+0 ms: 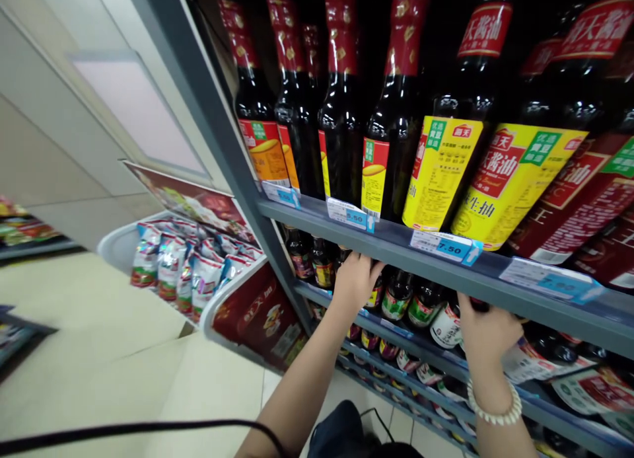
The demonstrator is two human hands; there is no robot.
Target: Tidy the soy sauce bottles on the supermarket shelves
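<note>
My left hand [354, 281] reaches under the upper grey shelf [436, 263] and closes round a dark bottle [375, 291] on the second shelf; its fingers curl behind the shelf edge. My right hand [485, 336], with a pearl bracelet at the wrist, grips another dark bottle with a white label [525, 359] on the same second shelf. Small sauce bottles [396, 296] with green and red labels stand between the two hands.
Tall soy sauce bottles [341, 108] with red caps and yellow labelled ones [440, 170] fill the upper shelf, above blue price tags [446, 246]. Lower shelves hold more bottles. A white end display [119, 246] with snack bags [171, 266] stands to the left on the tiled floor.
</note>
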